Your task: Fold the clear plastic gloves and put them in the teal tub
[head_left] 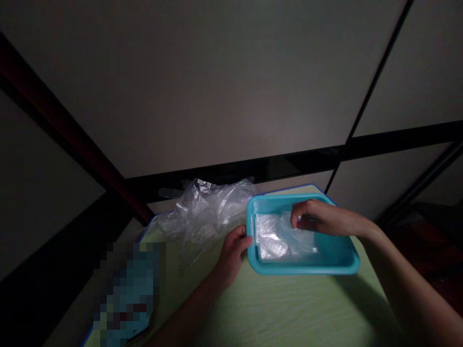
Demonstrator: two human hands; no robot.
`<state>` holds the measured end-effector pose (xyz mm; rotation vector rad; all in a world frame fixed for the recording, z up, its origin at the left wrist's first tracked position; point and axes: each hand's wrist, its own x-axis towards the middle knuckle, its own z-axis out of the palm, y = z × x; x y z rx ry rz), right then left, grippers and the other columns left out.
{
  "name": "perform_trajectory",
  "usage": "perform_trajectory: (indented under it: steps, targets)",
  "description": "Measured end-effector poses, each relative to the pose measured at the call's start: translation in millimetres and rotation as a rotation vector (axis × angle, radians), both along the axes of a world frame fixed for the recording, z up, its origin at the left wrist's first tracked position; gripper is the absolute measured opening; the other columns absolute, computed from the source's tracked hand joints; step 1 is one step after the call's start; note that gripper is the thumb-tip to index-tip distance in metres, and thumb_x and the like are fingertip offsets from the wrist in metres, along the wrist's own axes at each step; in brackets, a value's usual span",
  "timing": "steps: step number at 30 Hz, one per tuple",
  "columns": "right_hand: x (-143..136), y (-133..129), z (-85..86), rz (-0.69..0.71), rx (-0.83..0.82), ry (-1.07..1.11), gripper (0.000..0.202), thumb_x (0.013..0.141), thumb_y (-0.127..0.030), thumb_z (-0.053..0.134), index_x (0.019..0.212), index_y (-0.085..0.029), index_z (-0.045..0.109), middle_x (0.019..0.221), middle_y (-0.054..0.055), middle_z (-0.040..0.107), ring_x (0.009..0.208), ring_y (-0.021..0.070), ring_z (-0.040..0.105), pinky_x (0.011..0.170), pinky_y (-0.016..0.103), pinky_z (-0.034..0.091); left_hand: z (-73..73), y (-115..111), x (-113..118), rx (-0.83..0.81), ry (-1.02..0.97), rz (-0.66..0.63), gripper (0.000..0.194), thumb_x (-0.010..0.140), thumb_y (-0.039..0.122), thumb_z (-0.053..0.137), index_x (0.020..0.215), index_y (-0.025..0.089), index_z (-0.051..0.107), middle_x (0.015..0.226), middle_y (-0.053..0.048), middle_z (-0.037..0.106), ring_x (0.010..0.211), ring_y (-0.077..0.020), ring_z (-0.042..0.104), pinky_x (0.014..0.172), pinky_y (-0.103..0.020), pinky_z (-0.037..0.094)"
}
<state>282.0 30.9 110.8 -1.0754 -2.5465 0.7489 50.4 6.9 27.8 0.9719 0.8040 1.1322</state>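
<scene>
A blue plastic basin [304,269] with a rounded rim sits on the green tabletop. My left hand [234,250] grips its left rim, thumb on top and fingers curled at the outer side. Inside lie folded clear plastic bags [271,238], flat and shiny, towards the basin's left half. Over them my right hand [314,218] reaches in from the right, its fingers pinched on the upper part of a clear plastic bag [302,240]. The fingertips are partly hidden by the hand itself.
Crumpled clear plastic [213,207] is heaped at the table's back edge, left of the basin. A pixelated bluish item [133,294] lies at the front left. Pale cabinet panels [231,86] stand right behind the green table [282,308].
</scene>
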Motion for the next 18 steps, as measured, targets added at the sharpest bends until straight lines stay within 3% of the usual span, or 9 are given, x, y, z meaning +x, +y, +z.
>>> perform_trajectory:
  steps: [7,11,15,18]
  targets:
    - [-3.1,-5.1,0.1,-0.117,-0.204,0.147,0.022,0.077,-0.020,0.049,0.092,-0.016,0.064,0.091,0.003,0.065,0.084,0.0167,0.058,0.076,0.030,0.046,-2.2,1.1,-0.2,0.016,-0.013,-0.016,0.018,0.060,0.029,0.062,0.062,0.015,0.052,0.055,0.004,0.048,0.050,-0.0088,0.043,0.051,-0.020,0.032]
    - [-10.2,-12.9,0.1,-0.287,-0.523,0.346,0.032,0.070,-0.016,0.054,0.101,-0.016,0.061,0.099,0.004,0.062,0.082,0.0166,0.058,0.069,0.029,0.051,-3.6,1.5,1.2,0.023,-0.034,-0.022,0.017,0.061,0.029,0.062,0.063,0.015,0.052,0.055,0.004,0.048,0.051,-0.0091,0.043,0.051,-0.020,0.032]
    - [-24.7,-27.6,-1.7,-0.531,-0.843,0.628,0.040,0.064,-0.009,0.059,0.103,-0.016,0.055,0.124,0.008,0.043,0.088,0.0176,0.058,0.064,0.025,0.053,-2.9,1.4,3.4,0.027,-0.049,-0.019,0.017,0.061,0.029,0.062,0.063,0.015,0.054,0.055,0.004,0.049,0.053,-0.0097,0.045,0.053,-0.020,0.034]
    - [-37.3,-38.0,-2.0,-0.669,-0.997,0.811,0.042,0.064,-0.006,0.059,0.104,-0.014,0.049,0.121,0.012,0.043,0.090,0.0187,0.059,0.065,0.026,0.053,0.1,0.0,5.1,0.016,-0.063,-0.022,0.016,0.061,0.028,0.062,0.065,0.015,0.055,0.058,0.003,0.051,0.055,-0.0104,0.046,0.054,-0.021,0.035]
